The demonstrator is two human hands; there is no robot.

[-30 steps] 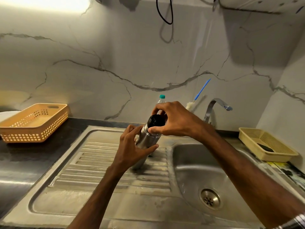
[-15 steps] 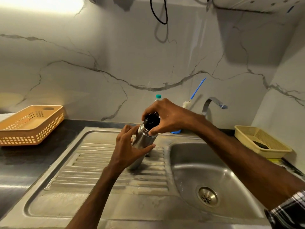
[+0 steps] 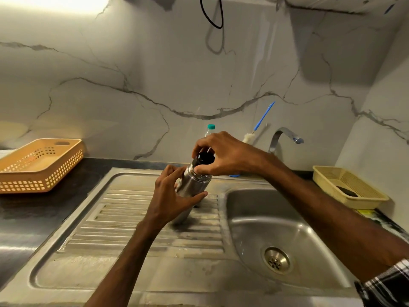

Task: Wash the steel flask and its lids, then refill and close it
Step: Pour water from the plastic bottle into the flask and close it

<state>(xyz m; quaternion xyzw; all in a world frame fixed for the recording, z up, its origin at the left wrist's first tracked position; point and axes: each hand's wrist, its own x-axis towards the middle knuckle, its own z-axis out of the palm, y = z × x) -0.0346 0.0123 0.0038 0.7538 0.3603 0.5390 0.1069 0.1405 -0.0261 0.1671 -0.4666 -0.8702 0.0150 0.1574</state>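
Two hands work on a steel flask point(image 3: 191, 185), which leans on the drainboard point(image 3: 132, 229) near its right edge, beside the basin point(image 3: 254, 218). Fingers of the left hand point(image 3: 168, 202) wrap the flask's body; the right hand point(image 3: 225, 155) pinches the black lid point(image 3: 205, 157) on top. Turning the lid likely goes best with the body gripped firmly and the base braced against the ribs.

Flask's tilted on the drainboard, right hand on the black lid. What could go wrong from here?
1. The steel flask leans, gripped only mid-body by the left hand. Twisting could make its base skid on the ribbed drainboard.
2. The right hand holds the black lid by the fingertips beside the sink basin. A slip may drop it in.
3. Contents unseen; tilted, it could spill once opened.
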